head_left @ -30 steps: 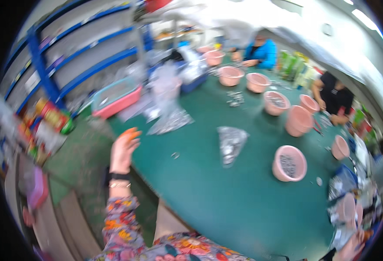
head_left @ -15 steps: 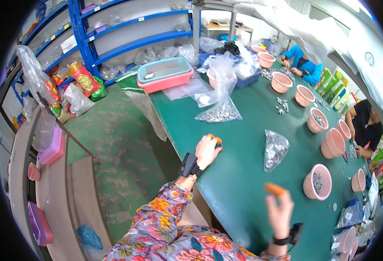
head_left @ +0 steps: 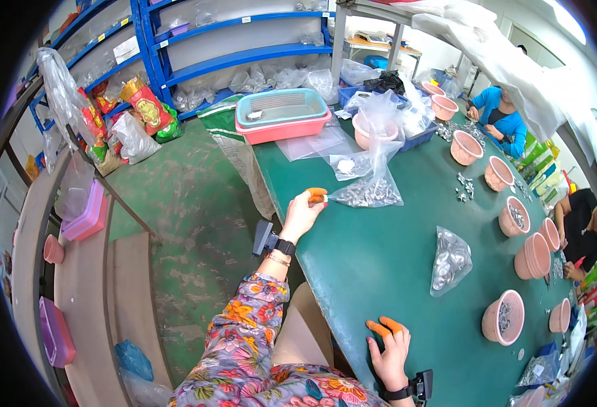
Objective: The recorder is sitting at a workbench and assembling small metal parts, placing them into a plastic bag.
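My left hand [head_left: 303,216], with orange covers on its fingertips, is closed in a pinch at the near left corner of a clear plastic bag [head_left: 373,190] of small silvery metal parts. A pale bit shows at the fingertips. The bag lies on the green table [head_left: 359,264], its loose top rising toward the back. Lower down, near the table's front edge, my right hand [head_left: 392,354] is open and palm down, fingers apart and two of them orange-covered. Beyond it lies a second clear bag [head_left: 451,261] with larger shiny metal pieces.
Pink baskets, one of them holding metal parts [head_left: 504,319], line the table's right side. A pale blue tray in a pink one [head_left: 281,112] sits at the far left corner. Two people work across the table, one in a blue jacket [head_left: 505,122]. Blue shelves [head_left: 244,61] stand behind.
My left hand has moved away from me to the bag's corner. My right hand has come down and left toward the table edge. The whole view has shifted slightly.
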`<act>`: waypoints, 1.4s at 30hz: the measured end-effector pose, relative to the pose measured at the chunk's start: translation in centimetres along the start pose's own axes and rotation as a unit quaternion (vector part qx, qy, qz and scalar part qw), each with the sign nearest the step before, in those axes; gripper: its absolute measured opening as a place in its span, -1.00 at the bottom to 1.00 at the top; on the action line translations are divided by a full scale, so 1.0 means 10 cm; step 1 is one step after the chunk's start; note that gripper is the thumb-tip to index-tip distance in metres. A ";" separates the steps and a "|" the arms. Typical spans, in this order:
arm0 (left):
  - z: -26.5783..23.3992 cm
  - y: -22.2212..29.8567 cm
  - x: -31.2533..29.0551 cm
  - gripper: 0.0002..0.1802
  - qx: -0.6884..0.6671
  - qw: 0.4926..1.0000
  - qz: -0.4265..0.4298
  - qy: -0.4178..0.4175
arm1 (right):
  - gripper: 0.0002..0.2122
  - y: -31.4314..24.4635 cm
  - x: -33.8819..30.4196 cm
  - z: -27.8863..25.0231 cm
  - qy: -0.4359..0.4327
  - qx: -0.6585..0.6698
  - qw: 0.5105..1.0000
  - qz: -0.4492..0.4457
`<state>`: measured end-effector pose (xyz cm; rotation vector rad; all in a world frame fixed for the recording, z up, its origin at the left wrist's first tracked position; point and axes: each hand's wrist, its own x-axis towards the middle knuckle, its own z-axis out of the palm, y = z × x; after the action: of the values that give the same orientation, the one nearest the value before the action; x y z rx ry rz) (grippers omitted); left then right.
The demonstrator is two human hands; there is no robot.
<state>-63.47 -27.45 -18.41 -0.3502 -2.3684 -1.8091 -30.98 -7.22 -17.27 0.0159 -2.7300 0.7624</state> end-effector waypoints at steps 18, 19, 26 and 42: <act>-0.20 -0.08 -0.05 -0.65 -0.076 0.972 -0.059 -0.215 | -0.72 -0.12 0.13 0.00 0.017 0.014 0.999 0.028; -0.20 -0.13 -0.07 -0.65 -0.079 0.974 -0.055 -0.204 | -0.72 -0.09 0.13 0.01 0.020 0.014 0.999 0.028; 0.05 0.20 -0.72 -0.65 -0.260 0.945 -0.086 -0.177 | -0.74 0.04 0.09 0.03 0.019 0.016 0.999 0.033; 0.45 0.85 -2.17 -0.52 -0.005 0.936 0.206 -0.285 | -0.77 -0.09 0.01 -0.01 -0.028 0.460 0.838 0.293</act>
<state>-40.17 -23.16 -17.17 -1.4254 -2.3460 -1.6688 -30.96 -7.93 -16.65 -0.6096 -2.1107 2.1854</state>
